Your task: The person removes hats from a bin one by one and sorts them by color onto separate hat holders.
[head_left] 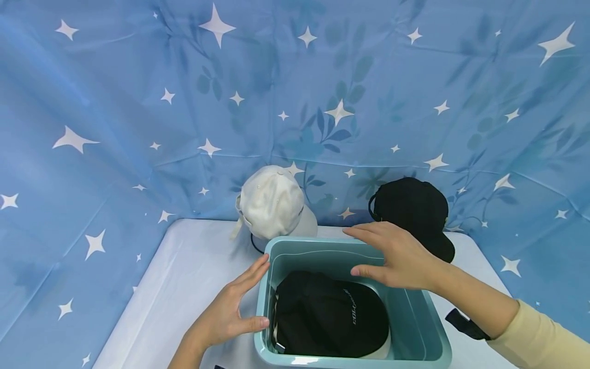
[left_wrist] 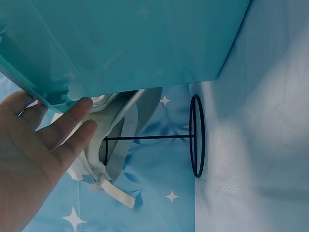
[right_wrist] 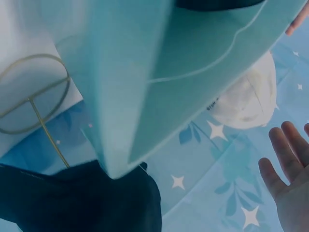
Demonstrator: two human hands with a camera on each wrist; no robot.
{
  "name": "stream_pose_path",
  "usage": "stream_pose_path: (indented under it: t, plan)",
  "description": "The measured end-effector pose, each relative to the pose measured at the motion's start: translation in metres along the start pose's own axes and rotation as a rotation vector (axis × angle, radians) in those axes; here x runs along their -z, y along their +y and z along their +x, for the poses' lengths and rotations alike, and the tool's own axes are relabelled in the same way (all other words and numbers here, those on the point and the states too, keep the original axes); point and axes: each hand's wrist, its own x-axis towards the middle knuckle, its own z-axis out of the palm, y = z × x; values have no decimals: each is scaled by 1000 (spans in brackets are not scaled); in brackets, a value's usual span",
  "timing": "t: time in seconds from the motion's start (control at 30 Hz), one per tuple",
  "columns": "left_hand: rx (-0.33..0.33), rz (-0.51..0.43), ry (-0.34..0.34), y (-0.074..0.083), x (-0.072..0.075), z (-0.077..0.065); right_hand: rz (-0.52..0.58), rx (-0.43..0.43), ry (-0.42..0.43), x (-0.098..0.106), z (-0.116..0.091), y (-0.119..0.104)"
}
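Note:
A teal plastic bin (head_left: 410, 320) stands at the front of the white table. Inside it lies a black baseball cap (head_left: 318, 312) with lettering on its brim, and a pale edge shows beneath that brim. My left hand (head_left: 226, 307) is at the bin's left side, its fingers extended along the outer wall near the rim. Over the bin's back right part, my right hand (head_left: 401, 256) hovers with fingers stretched out and thumb apart, holding nothing. Behind the bin are a white cap (head_left: 272, 200) on the left and another black cap (head_left: 410, 207) on the right.
The white cap sits on a thin black wire stand (left_wrist: 149, 138) with a round base. A gold-coloured wire stand (right_wrist: 46, 128) is beside the other black cap. Blue cloth (head_left: 115, 169) with white stars hangs behind the white table (head_left: 184, 266).

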Motion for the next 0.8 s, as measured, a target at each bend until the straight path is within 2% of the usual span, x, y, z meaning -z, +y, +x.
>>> stream_pose_path:
  t: [0.8]
  plan:
    - [-13, 17, 7, -1, 0, 0, 129, -77, -50, -33, -22, -8]
